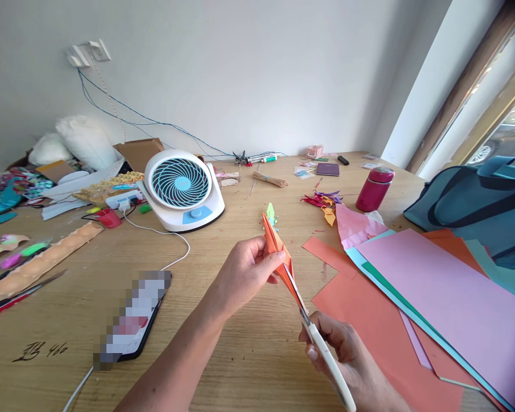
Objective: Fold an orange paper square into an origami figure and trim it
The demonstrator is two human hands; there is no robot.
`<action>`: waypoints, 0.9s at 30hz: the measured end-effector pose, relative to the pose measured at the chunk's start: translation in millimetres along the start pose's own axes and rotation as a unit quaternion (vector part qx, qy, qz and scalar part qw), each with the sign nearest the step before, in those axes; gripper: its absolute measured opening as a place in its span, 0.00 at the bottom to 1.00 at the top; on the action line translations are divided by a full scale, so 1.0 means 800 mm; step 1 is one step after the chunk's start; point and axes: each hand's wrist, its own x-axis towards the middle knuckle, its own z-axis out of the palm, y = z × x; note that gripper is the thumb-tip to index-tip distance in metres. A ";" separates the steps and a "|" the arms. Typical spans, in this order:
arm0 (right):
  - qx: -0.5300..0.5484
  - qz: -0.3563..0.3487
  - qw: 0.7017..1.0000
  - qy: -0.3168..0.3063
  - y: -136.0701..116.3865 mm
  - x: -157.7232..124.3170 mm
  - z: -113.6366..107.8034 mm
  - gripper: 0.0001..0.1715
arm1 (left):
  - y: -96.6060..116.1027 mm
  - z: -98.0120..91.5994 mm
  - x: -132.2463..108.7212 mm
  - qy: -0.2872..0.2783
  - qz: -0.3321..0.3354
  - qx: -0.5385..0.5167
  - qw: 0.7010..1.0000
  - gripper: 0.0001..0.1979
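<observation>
A folded piece of orange paper (275,243), long and pointed, is pinched between the thumb and fingers of my left hand (255,263). My right hand (341,352) grips white-handled scissors (329,357). Their blades point up and to the left, lying against the lower end of the folded paper. Part of the blades is hidden by the paper, so I cannot tell how far apart they are. Just behind the paper's tip lies a small light-green folded paper piece (270,214).
Coloured paper sheets (438,286) spread across the right side, beside a blue bag (476,200). A dark pink flask (375,189) and colourful folded papers (326,203) stand behind. Leftward are a white fan (182,191), a charging phone (139,320) and a cable (184,252).
</observation>
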 end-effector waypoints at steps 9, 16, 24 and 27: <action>-0.031 0.001 1.000 0.003 0.004 -0.002 -0.002 0.22 | -0.001 -0.001 0.000 -0.004 0.012 0.010 1.000 0.10; -0.022 0.001 1.000 0.004 0.003 -0.001 -0.002 0.24 | -0.002 -0.001 0.000 -0.006 0.013 0.010 1.000 0.11; -0.014 0.003 1.000 0.003 0.000 -0.001 0.000 0.26 | -0.002 0.001 0.001 -0.009 0.009 -0.002 1.000 0.10; -0.014 0.002 1.000 0.005 0.000 -0.002 0.000 0.26 | -0.003 0.001 0.001 -0.006 0.006 -0.009 1.000 0.10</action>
